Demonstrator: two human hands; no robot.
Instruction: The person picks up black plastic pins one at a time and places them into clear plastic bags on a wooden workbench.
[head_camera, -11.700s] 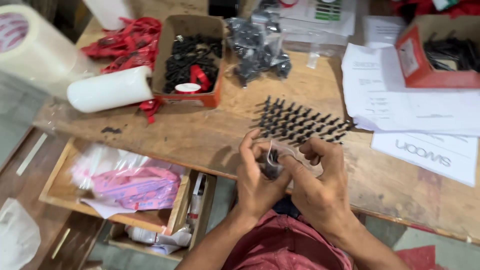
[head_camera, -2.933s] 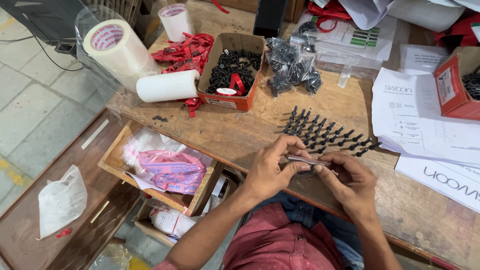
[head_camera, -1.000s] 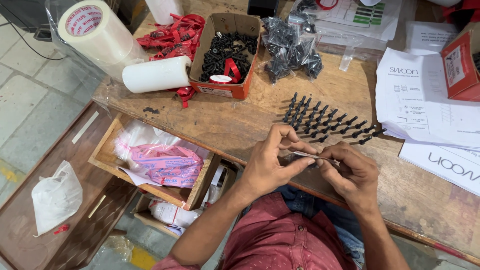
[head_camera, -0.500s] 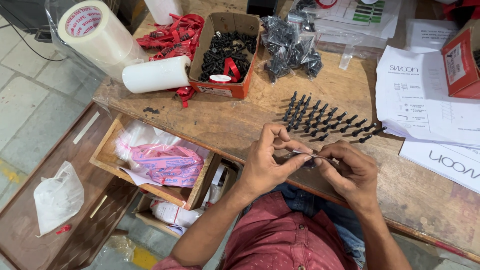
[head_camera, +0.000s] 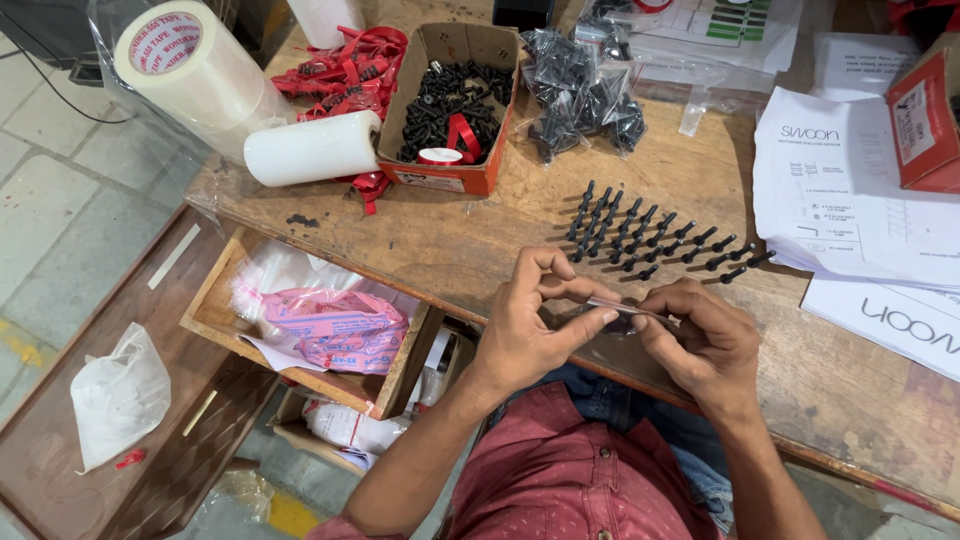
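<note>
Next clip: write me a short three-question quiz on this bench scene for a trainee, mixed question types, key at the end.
1. True or false: the black screws on the wooden table lie in rows beyond both hands.
2. What do the left hand and right hand hold between them?
A. a roll of tape
B. a small clear plastic bag
C. a sheet of paper
3. Fill in: the open cardboard box holds loose black ____.

Key
1. True.
2. B; the fingers of both hands pinch its top edge.
3. Screws, with a bit of red among them.
</note>
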